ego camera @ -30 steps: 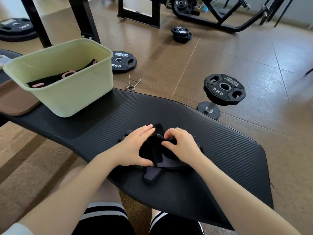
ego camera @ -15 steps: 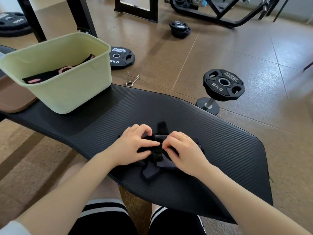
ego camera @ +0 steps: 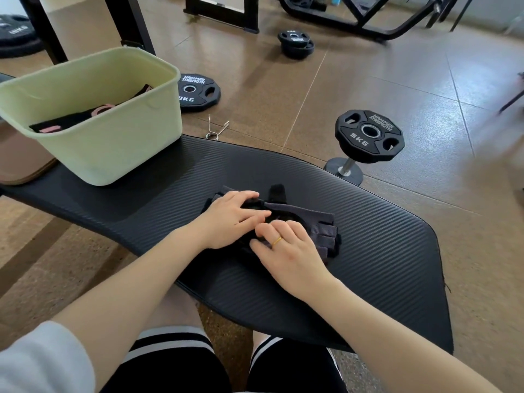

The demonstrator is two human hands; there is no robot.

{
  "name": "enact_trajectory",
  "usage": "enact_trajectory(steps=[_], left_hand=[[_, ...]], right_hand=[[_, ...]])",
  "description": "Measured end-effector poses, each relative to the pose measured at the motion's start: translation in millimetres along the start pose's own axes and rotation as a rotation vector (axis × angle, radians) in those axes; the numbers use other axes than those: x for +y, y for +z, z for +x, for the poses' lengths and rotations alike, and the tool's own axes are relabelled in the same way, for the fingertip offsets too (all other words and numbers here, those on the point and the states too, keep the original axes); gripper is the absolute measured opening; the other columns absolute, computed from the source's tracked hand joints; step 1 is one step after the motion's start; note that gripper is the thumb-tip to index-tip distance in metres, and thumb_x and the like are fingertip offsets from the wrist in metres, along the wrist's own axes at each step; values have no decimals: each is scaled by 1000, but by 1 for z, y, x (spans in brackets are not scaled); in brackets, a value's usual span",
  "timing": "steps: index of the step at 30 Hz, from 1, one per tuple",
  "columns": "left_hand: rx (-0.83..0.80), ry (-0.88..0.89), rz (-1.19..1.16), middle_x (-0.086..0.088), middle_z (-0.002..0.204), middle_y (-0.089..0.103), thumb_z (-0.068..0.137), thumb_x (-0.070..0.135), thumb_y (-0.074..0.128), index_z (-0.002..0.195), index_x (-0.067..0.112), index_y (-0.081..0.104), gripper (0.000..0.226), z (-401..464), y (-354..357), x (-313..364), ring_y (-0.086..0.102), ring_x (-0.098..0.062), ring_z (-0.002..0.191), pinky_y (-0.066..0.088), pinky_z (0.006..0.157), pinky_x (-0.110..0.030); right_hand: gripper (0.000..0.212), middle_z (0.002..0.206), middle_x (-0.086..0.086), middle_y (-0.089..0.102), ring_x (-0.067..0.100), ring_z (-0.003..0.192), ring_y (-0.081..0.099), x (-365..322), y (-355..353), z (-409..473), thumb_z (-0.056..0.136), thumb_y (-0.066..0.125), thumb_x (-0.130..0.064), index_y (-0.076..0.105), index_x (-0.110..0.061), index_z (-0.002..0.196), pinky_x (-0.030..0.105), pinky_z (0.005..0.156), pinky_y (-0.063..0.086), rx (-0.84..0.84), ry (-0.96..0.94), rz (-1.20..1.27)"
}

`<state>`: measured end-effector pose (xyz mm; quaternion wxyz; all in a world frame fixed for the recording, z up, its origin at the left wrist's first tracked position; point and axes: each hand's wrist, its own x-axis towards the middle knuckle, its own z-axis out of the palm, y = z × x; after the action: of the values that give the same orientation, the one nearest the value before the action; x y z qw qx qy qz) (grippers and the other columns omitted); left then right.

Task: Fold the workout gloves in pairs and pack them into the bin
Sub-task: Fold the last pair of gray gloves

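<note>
A pair of dark grey and black fingerless workout gloves (ego camera: pixel 310 222) lies stacked on the black ribbed mat (ego camera: pixel 368 251). My left hand (ego camera: pixel 231 218) presses flat on the left part of the gloves, fingers pointing right. My right hand (ego camera: pixel 286 249), with a gold ring, rests on the near part, its fingertips pinching the fabric beside the left fingers. A black strap end sticks up behind the hands. The pale green bin (ego camera: pixel 119 146) stands on the mat's left end with black and pink gloves (ego camera: pixel 85 117) inside.
Black weight plates (ego camera: pixel 198 92) lie on the brown floor beyond the mat, one more (ego camera: pixel 368 136) stands on a short post at right. A metal spring clip (ego camera: pixel 217 129) lies by the mat's far edge. Black machine frames stand at the back. My knees are under the mat's near edge.
The gloves have been flattened out to the right, finger ends now showing at the right. My left hand went from gripping to lying flat; my right hand slid nearer and lower.
</note>
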<state>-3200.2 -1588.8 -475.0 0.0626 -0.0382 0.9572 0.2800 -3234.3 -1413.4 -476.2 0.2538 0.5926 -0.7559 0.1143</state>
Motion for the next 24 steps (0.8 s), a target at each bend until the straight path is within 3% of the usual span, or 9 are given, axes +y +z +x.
enact_trajectory(steps=[4,8,12,14,16,19,21,24], left_hand=[[4,-49,80,4,153,19,92,52,35,129,42,44,40,7,1,5,14,-19,138,13,111,-42],[98,-28,167,2,151,23,83,56,51,131,42,43,51,4,10,6,19,-22,136,19,109,-43],[107,6,41,1,146,32,78,40,65,124,34,53,48,4,8,3,27,-23,132,22,108,-44],[81,11,-75,0,141,37,74,34,57,112,29,61,39,4,3,2,33,-22,128,26,108,-44],[90,-6,-217,-1,136,40,83,34,51,101,24,67,26,4,-2,1,36,-17,126,27,107,-37],[77,-64,-380,1,137,38,94,29,46,93,22,68,23,2,-7,5,35,-7,124,24,104,-26],[89,-28,-253,0,139,38,87,37,56,94,22,66,20,0,-4,7,35,-12,126,27,107,-36],[97,23,24,-1,142,36,77,38,67,103,20,57,33,-2,4,11,35,-21,129,30,107,-44]], right_hand=[[14,82,-2,65,20,77,60,1,0,-3,81,56,-9,66,-19,77,30,74,41,6,-93,11],[10,84,-3,66,18,76,62,7,0,-17,82,59,-18,68,-20,84,30,77,45,-152,-12,233],[20,86,-2,63,12,77,58,15,-15,-6,87,54,-24,66,-10,92,22,72,44,-247,415,677],[10,80,-2,61,11,74,56,18,-15,2,85,61,-16,65,-8,89,20,69,43,-218,685,803],[4,76,1,63,13,72,56,22,-10,8,82,64,-12,62,-11,86,25,72,46,-199,931,874],[20,71,-3,56,15,69,53,31,-3,12,79,67,-15,52,-19,92,40,74,51,-267,1069,855],[35,74,-9,51,14,75,54,34,-2,14,76,71,-23,47,-20,101,38,75,49,-410,988,694],[49,98,-4,51,16,94,53,42,-5,22,74,71,-39,46,-20,111,33,78,45,-558,854,441]])
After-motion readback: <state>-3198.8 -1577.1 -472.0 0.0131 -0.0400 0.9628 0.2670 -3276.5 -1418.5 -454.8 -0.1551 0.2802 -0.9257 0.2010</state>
